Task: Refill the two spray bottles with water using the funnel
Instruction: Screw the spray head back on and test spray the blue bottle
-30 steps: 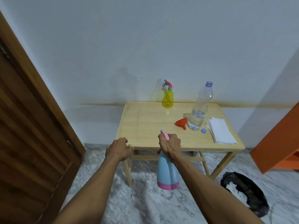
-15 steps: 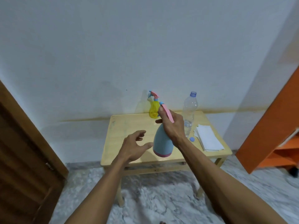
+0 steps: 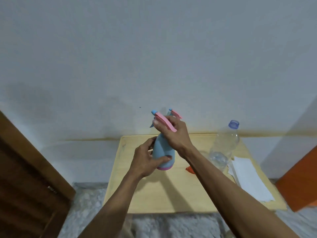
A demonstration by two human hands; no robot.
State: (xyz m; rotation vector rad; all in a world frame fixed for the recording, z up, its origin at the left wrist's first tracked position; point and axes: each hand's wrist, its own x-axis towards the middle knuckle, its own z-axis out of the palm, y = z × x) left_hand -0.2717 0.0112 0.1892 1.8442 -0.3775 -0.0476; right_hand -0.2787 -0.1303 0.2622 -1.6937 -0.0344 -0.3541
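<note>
Both hands hold the blue spray bottle (image 3: 163, 152) upright above the wooden table (image 3: 171, 194). The left hand (image 3: 145, 160) wraps its body, thumb across the front; the right hand (image 3: 173, 133) curls round the pink trigger head. A red sliver, probably the funnel (image 3: 190, 169), peeks from behind the right forearm, beside the clear water bottle (image 3: 223, 148) and white napkins (image 3: 248, 179).

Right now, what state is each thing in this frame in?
blue spray bottle: upright, above the table, pink trigger head still on
left hand: grips the bottle's body
right hand: grips the trigger head
water bottle: upright, uncapped, a little water at the bottom
red funnel: on the table, mostly hidden by the right arm
paper towels: flat on the table
</note>
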